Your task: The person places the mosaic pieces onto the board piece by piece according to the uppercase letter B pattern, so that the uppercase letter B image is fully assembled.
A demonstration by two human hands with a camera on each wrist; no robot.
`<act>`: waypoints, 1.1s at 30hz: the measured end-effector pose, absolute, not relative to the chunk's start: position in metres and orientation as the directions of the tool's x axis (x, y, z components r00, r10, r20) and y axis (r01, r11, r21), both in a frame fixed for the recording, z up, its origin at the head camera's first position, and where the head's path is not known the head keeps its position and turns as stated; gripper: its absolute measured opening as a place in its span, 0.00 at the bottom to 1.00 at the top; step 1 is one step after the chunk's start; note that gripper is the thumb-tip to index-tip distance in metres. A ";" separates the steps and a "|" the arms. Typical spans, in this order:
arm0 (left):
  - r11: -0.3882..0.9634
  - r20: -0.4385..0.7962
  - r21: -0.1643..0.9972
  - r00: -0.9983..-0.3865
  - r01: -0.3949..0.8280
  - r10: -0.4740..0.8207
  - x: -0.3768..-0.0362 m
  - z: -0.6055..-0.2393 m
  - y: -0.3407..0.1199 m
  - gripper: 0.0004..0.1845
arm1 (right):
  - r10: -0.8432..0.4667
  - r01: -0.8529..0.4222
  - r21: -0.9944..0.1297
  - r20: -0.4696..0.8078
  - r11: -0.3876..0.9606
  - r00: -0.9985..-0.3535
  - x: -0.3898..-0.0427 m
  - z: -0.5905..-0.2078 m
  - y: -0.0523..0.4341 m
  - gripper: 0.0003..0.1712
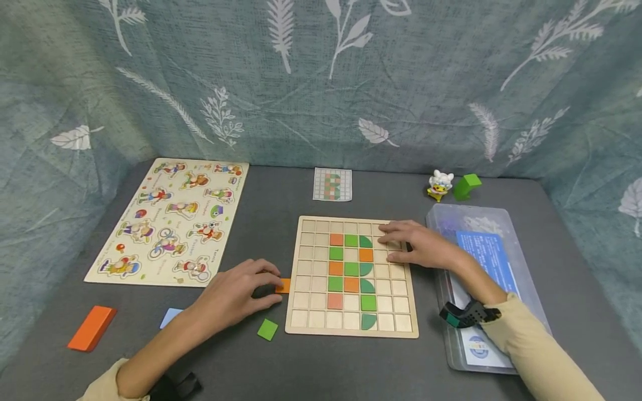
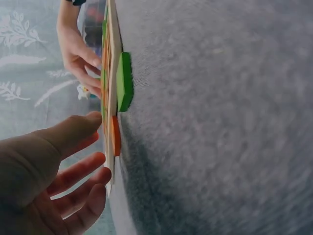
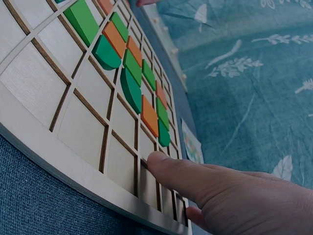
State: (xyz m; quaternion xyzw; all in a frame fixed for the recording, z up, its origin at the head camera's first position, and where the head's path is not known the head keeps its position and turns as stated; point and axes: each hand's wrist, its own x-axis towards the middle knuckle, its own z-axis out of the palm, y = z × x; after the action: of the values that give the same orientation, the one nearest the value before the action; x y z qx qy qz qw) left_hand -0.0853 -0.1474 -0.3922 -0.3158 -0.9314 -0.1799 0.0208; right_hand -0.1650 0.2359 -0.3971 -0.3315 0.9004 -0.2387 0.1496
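Note:
A wooden grid board point(image 1: 305, 269) lies mid-table, with green and orange square tiles and dark green quarter-round tiles filling cells in its middle columns. Beside its left edge is a loose orange square tile point(image 1: 283, 286). My left hand point(image 1: 236, 295) hovers at that tile, thumb and fingers spread around it; in the left wrist view a gap shows between the fingertips and the orange tile point(image 2: 116, 137). A green square tile point(image 1: 268, 329) lies nearer me, below the left hand. Over the board's upper right cells, my right hand point(image 1: 418, 242) rests with fingers extended, index fingertip on the grid.
A small printed pattern card point(image 1: 333, 184) lies behind the board. To the left are a picture puzzle board point(image 1: 168, 223), an orange block point(image 1: 92, 328) and a blue piece point(image 1: 170, 317). A clear plastic box point(image 1: 446, 340), a figurine point(image 1: 439, 185) and a green block point(image 1: 467, 186) stand right.

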 end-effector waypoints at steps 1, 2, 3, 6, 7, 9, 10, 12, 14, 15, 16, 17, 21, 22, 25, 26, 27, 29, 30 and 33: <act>0.739 0.139 0.324 -0.802 0.591 0.581 -0.085 -0.394 -0.149 0.10 | -0.667 -0.522 -0.530 -0.116 0.668 -0.736 -0.165 -0.397 0.236 0.23; 0.737 0.131 0.329 -0.802 0.590 0.583 -0.084 -0.395 -0.149 0.10 | -0.666 -0.519 -0.532 -0.118 0.669 -0.737 -0.165 -0.397 0.237 0.23; 0.735 0.127 0.331 -0.800 0.591 0.586 -0.084 -0.396 -0.149 0.10 | -0.666 -0.518 -0.533 -0.119 0.669 -0.737 -0.165 -0.397 0.237 0.23; 0.732 0.121 0.332 -0.797 0.594 0.592 -0.084 -0.399 -0.150 0.10 | -0.666 -0.517 -0.537 -0.117 0.667 -0.737 -0.164 -0.398 0.236 0.23; 0.732 0.119 0.328 -0.795 0.597 0.595 -0.084 -0.399 -0.150 0.10 | -0.666 -0.517 -0.538 -0.115 0.666 -0.737 -0.164 -0.399 0.236 0.23; 0.733 0.118 0.307 -0.788 0.607 0.604 -0.084 -0.401 -0.150 0.10 | -0.667 -0.520 -0.537 -0.111 0.665 -0.737 -0.164 -0.399 0.236 0.23; 0.734 0.119 0.294 -0.785 0.613 0.608 -0.084 -0.401 -0.150 0.10 | -0.667 -0.520 -0.538 -0.111 0.664 -0.737 -0.164 -0.400 0.236 0.23; 0.730 0.131 0.262 -0.773 0.631 0.621 -0.084 -0.403 -0.150 0.10 | -0.666 -0.517 -0.541 -0.112 0.663 -0.737 -0.164 -0.400 0.237 0.24; 0.720 0.155 0.229 -0.755 0.655 0.637 -0.084 -0.404 -0.150 0.09 | -0.668 -0.522 -0.538 -0.109 0.662 -0.736 -0.164 -0.399 0.237 0.24; 0.716 0.174 0.210 -0.747 0.665 0.642 -0.084 -0.403 -0.150 0.09 | -0.669 -0.523 -0.538 -0.108 0.662 -0.735 -0.164 -0.399 0.237 0.24; 0.716 0.194 0.187 -0.740 0.672 0.644 -0.084 -0.403 -0.150 0.09 | -0.672 -0.530 -0.532 -0.104 0.660 -0.733 -0.165 -0.399 0.238 0.23; 0.719 0.216 0.164 -0.736 0.676 0.642 -0.084 -0.401 -0.150 0.08 | -0.673 -0.535 -0.529 -0.099 0.659 -0.733 -0.165 -0.399 0.238 0.23; 0.729 0.273 0.115 -0.727 0.674 0.629 -0.080 -0.391 -0.145 0.08 | -0.679 -0.541 -0.530 -0.095 0.654 -0.728 -0.167 -0.399 0.237 0.23; 0.721 0.278 0.121 -0.720 0.683 0.636 -0.079 -0.389 -0.141 0.08 | -0.680 -0.541 -0.529 -0.096 0.654 -0.727 -0.167 -0.398 0.237 0.23; 0.650 0.275 0.153 -0.664 0.744 0.695 -0.072 -0.385 -0.124 0.06 | -0.676 -0.531 -0.534 -0.107 0.658 -0.729 -0.166 -0.398 0.238 0.23; 0.619 0.275 0.164 -0.638 0.768 0.719 -0.070 -0.386 -0.118 0.05 | -0.675 -0.530 -0.533 -0.109 0.659 -0.729 -0.166 -0.398 0.238 0.23; 0.587 0.273 0.168 -0.610 0.792 0.744 -0.068 -0.386 -0.111 0.04 | -0.674 -0.529 -0.533 -0.110 0.660 -0.730 -0.165 -0.398 0.238 0.23; 0.523 0.264 0.139 -0.540 0.841 0.799 -0.066 -0.388 -0.096 0.04 | -0.674 -0.533 -0.530 -0.104 0.659 -0.731 -0.165 -0.398 0.238 0.23; 0.497 0.264 0.116 -0.509 0.860 0.819 -0.065 -0.389 -0.090 0.04 | -0.675 -0.536 -0.529 -0.100 0.658 -0.731 -0.165 -0.398 0.238 0.23; 0.435 0.266 0.038 -0.429 0.900 0.864 -0.064 -0.392 -0.073 0.03 | -0.678 -0.544 -0.524 -0.090 0.655 -0.730 -0.165 -0.399 0.239 0.23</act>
State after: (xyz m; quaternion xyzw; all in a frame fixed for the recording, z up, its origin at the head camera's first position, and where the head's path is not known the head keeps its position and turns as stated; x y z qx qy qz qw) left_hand -0.0645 -0.0729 -0.3917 -0.5244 -0.8406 -0.0871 0.1038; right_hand -0.1651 0.2388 -0.3995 -0.3397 0.8989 -0.2384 0.1402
